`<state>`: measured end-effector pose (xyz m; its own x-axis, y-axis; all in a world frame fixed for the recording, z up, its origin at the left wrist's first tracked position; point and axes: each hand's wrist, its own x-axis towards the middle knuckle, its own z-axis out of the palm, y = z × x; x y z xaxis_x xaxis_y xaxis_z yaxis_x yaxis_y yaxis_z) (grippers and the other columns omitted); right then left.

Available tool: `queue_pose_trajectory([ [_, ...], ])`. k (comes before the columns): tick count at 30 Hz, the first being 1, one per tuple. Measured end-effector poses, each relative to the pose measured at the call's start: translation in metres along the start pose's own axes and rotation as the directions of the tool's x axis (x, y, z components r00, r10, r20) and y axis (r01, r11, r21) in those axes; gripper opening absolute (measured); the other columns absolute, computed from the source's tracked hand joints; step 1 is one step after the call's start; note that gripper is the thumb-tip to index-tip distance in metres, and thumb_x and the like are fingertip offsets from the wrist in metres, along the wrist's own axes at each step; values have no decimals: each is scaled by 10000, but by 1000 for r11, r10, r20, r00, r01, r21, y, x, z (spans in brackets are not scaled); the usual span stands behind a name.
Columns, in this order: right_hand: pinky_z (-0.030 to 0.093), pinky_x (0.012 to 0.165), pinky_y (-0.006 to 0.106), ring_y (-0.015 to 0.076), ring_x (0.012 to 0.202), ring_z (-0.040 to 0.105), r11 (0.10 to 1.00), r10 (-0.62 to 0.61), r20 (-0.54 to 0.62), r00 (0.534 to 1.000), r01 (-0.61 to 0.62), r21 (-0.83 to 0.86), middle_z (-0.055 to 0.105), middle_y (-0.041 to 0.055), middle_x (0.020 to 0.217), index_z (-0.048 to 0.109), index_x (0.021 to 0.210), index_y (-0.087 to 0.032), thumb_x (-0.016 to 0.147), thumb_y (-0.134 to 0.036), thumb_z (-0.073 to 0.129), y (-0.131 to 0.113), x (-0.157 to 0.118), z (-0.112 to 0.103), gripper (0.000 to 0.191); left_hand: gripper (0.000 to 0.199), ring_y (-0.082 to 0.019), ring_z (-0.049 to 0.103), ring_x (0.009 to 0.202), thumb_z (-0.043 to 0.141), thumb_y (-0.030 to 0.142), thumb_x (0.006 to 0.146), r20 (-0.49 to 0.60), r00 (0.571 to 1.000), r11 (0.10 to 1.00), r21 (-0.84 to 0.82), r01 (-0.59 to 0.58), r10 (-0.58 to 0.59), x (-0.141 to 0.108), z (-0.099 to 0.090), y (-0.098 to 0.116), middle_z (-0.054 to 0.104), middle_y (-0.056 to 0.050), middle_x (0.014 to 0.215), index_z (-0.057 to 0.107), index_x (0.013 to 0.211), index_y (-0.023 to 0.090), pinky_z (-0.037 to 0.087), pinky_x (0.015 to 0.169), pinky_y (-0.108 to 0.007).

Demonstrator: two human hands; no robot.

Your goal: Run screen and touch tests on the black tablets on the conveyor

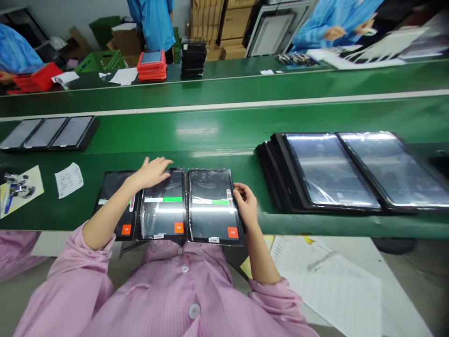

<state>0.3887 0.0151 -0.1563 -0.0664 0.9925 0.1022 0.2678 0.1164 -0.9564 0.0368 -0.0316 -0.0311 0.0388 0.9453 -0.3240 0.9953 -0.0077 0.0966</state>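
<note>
Three tablets lie side by side at the bench edge before me, their dark screens lit with green-and-white bars and orange boxes. Over the upper part of the middle tablet point(163, 213) my left hand point(150, 174) is open, fingers stretched to the right. Whether its fingertips touch the glass I cannot tell. My left forearm crosses the left tablet point(119, 201) and hides part of it. At the right tablet point(212, 206), my right hand point(246, 201) grips the right edge with curled fingers, the thumb near the screen side. Wrinkled clear film covers the screens.
Stacked tablets point(329, 173) stand to the right, and a row of tablets point(49, 133) lies at the far left. A handwritten note point(69, 180) and metal parts point(21, 185) are on the left. Papers point(326, 281) lie below the bench edge. Co-workers in blue point(154, 23) are across the belt.
</note>
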Motion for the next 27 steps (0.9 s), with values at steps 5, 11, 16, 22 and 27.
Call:
queue_pose_trajectory([
  [5,518,749,345,208,831,616,1000,4,13,1000,-4,11,675,71,900,669,1073,-162,808,-482,605,4,-1,0,420,894,-375,421,1408,770,293,794,107,952,956,-94,-278,287,27,7,26,428,-154,1559,278,1540,319,205,1170,-634],
  [11,516,757,362,216,826,615,999,23,11,1000,-23,26,681,75,899,677,1067,-159,791,-509,628,2,-1,-1,449,467,-322,473,1299,735,285,813,169,897,912,-115,-394,409,39,10,11,482,-79,1387,613,1255,376,401,1039,-436],
  [16,502,766,365,218,822,613,999,33,-13,999,-33,16,681,74,891,693,1048,-162,764,-511,653,8,1,-1,452,451,-362,426,1340,746,327,832,196,903,923,-28,-384,382,42,10,21,464,-95,1385,617,1261,376,297,1114,-537],
  [22,485,714,340,213,803,603,999,46,-9,999,-46,9,683,73,891,700,1059,-172,764,-516,668,17,3,-3,454,523,-325,534,1208,774,302,803,196,913,934,-65,-352,358,45,7,19,460,-103,1372,581,1288,333,409,1003,-437],
  [27,493,748,355,219,819,614,999,47,-8,999,-47,19,685,68,896,700,1057,-183,777,-505,663,14,1,-3,428,531,-313,582,1128,805,296,766,211,903,927,-65,-369,374,47,3,22,487,-107,1325,602,1257,299,436,974,-439],
])
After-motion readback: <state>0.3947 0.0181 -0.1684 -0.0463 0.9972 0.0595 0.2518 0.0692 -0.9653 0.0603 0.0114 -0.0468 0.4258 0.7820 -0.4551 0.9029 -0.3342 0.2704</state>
